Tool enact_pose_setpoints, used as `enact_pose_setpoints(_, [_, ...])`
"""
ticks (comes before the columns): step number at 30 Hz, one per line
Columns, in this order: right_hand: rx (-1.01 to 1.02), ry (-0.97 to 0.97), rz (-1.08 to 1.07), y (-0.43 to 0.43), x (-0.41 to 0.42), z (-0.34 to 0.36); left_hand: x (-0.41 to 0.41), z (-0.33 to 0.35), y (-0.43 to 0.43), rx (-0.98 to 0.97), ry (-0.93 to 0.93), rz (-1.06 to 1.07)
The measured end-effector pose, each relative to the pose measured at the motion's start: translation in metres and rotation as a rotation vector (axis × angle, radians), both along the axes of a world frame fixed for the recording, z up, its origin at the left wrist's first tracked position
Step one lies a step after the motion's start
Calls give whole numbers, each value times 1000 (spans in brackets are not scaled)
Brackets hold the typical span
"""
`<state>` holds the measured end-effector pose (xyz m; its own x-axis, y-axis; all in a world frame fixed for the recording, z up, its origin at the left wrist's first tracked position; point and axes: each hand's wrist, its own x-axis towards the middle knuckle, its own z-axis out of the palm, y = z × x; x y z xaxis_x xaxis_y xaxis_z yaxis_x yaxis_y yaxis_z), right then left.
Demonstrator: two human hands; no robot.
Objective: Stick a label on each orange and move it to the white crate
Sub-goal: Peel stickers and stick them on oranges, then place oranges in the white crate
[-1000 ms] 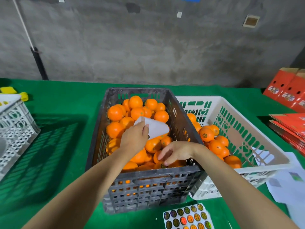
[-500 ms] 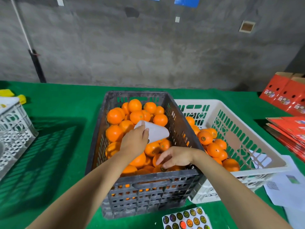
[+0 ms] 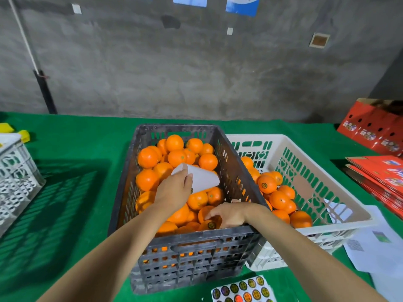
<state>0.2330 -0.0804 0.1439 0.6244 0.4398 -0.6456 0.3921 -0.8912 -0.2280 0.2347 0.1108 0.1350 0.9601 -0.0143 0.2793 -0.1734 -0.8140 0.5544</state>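
Here, the labelled orange is lying in the dark grey crate, just behind its near wall, with its round dark label facing up toward you. Your right hand is curling over it from the right, with the fingers bent across its top. The thumb is hidden, so the firmness of the grip cannot be told.

The step in hand is probably the lift-out. You should be closing the fingers below the fruit's widest part and keeping the pads off the label so its edge is not peeling. You should then be raising the orange straight up until it is clearing the rim. This crate's right wall is standing higher than the white crate touching it, so the fruit should be going over that wall and not brushing it. You should be setting it down among the stickered oranges already there, not dropping it.

Your left hand is pinching a curled white sheet above the unlabelled oranges, and it should be holding clear of the right arm's path. The sticker sheet is lying on the green cloth just in front of the dark crate.
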Motion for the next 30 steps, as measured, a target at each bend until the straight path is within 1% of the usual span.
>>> enact_pose_setpoints(2, [42,-26,-21,1,-1,0,0,-1,0,-3,-5,2])
enact_pose_setpoints(4, [138,-96,-115,1,-2,2,1,0,1,-10,-25,19])
enact_pose_setpoints(7, [423,-318,-359,1,-3,11,2,3,3,-22,-53,45])
enact_pose_setpoints(8, [506,-412,-419,0,-3,13,2,4,2,-28,-58,54])
enact_pose_setpoints(10, [562,-651,-474,-1,-3,16,2,6,1,-40,-66,68])
enact_pose_setpoints(12, [548,-951,-502,-4,-2,19,3,6,1,-40,-76,75])
enact_pose_setpoints(14, [515,-1234,-593,-9,1,22,1,6,1,-27,-84,68])
enact_pose_setpoints(15, [491,-1331,-676,-12,2,24,1,5,1,-26,-87,64])
enact_pose_setpoints(16, [465,-1379,-781,-13,4,24,1,4,2,-28,-89,61])
enact_pose_setpoints(17, [437,-1383,-891,-13,5,24,1,4,2,-34,-89,58])
enact_pose_setpoints(19, [382,-1316,-1060,-13,8,23,2,3,1,-31,-90,49])
enact_pose_setpoints(21, [320,-1249,-1132,-13,11,21,3,3,1,-10,-91,30])
enact_pose_setpoints(23, [272,-1182,-1145,-15,13,21,3,2,2,1,-83,25])
enact_pose_setpoints(25, [238,-1115,-1132,-17,15,20,4,-1,2,-7,-85,22])
enact_pose_setpoints(27, [211,-1111,-1073,-15,13,19,8,-6,1,-71,-52,13])
enact_pose_setpoints(29, [271,-1185,-923,-12,11,18,14,-8,2,-215,33,9])
enact_pose_setpoints(30, [322,-1246,-802,-11,10,17,16,-6,2,-318,96,10])
